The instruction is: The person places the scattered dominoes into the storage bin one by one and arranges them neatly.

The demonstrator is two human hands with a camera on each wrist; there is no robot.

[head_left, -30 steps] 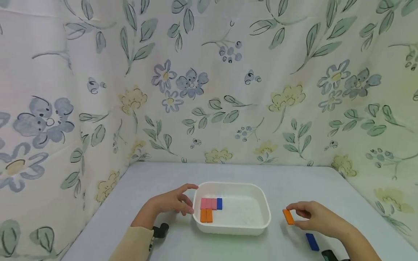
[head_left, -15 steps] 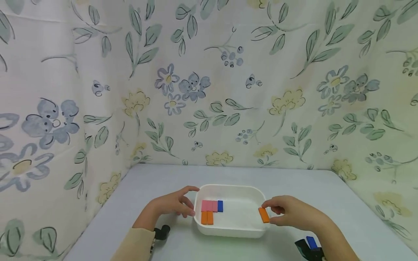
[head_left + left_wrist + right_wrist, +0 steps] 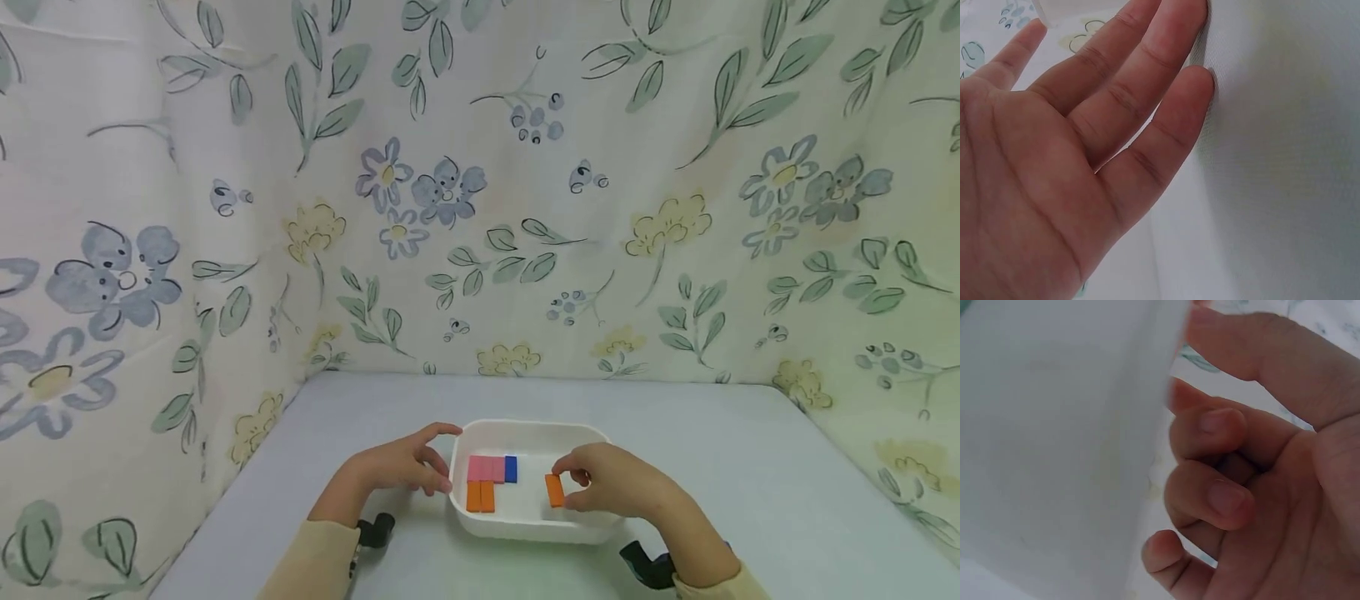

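Note:
A white plastic tray sits mid-table. In it, along the left side, lie three pink tiles in a row with one blue tile, and two orange tiles in front of them. Over the right part of the tray, my right hand pinches another orange tile between thumb and index finger, slightly tilted. The tray wall hides that tile in the right wrist view. My left hand touches the tray's left rim with index finger and thumb, its fingers loosely extended.
The pale table extends around the tray, with a floral curtain behind and at the sides. Black wrist cameras hang under both wrists. A sliver of blue shows beside my right forearm.
My right hand has carried the orange tile leftward from the table over the tray's right rim to above its inside. The left hand has stayed at the left rim.

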